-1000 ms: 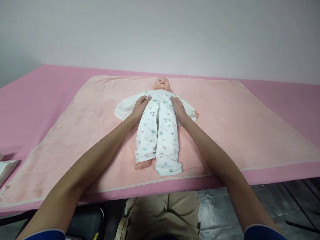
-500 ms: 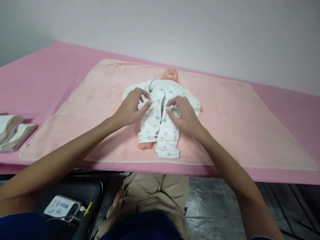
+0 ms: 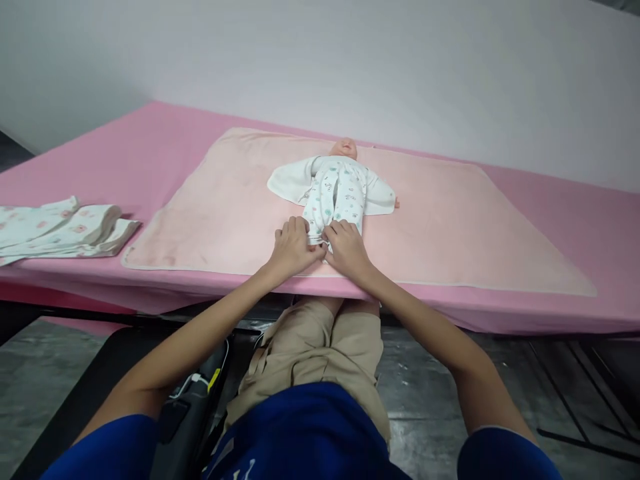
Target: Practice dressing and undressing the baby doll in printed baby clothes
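Note:
A baby doll lies on its back on a pink blanket, head toward the wall. It wears a white long-sleeved top with the sleeves spread out, and white printed baby pants. My left hand is closed at the cuff of the pants leg on the left. At the lower end of the other leg, my right hand has its fingers curled over the fabric. Both thumbs nearly meet between the legs. My hands mostly hide the doll's feet and the cuffs.
Folded printed cloths lie on the pink-covered table at the left. Below the table's front edge is a black chair with a white cable and yellow tag. A pale wall stands behind the table.
Both hands have come down from above the doll's thighs to the cuffs of the pants and closed there. The camera view has shifted, bringing more of the folded cloths into sight.

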A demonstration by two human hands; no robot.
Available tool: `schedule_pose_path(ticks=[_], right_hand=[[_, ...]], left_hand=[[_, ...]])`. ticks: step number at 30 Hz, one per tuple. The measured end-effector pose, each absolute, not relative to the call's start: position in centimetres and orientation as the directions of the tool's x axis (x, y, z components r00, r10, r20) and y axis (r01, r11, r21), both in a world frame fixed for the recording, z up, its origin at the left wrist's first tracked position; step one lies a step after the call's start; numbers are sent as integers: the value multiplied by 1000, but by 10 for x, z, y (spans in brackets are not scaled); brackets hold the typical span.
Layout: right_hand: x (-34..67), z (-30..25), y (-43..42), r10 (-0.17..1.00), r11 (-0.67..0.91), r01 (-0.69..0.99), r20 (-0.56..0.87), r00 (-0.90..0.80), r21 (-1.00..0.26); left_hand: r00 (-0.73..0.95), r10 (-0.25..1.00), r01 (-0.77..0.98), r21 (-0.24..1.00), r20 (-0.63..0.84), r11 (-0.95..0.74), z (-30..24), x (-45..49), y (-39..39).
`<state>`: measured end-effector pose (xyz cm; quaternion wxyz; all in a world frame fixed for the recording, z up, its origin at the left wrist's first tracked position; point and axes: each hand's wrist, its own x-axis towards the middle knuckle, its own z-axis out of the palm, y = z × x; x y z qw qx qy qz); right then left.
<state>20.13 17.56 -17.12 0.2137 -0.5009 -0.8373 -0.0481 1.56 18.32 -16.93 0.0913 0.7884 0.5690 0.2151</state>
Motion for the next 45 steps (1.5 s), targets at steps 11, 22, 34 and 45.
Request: schedule_pose_path(ticks=[11,22,34,45], right_hand=[[197,-157,156,843,494,807,408,-351,-325],[184,-157,135,827,503,788,463,-319,-356],[250,-179,74,793,523,783,529,-303,-336],[283,-165,92,864,401,769,485,-138,-497]], left_hand=[[333,913,876,281,236,-392,-144,-12,182],[405,910,893,175,85,-414,-148,-41,170],[533,816,832,35,223,-554,-119,-29,114],[675,705,730,-54,218,-681,-157,44,150]])
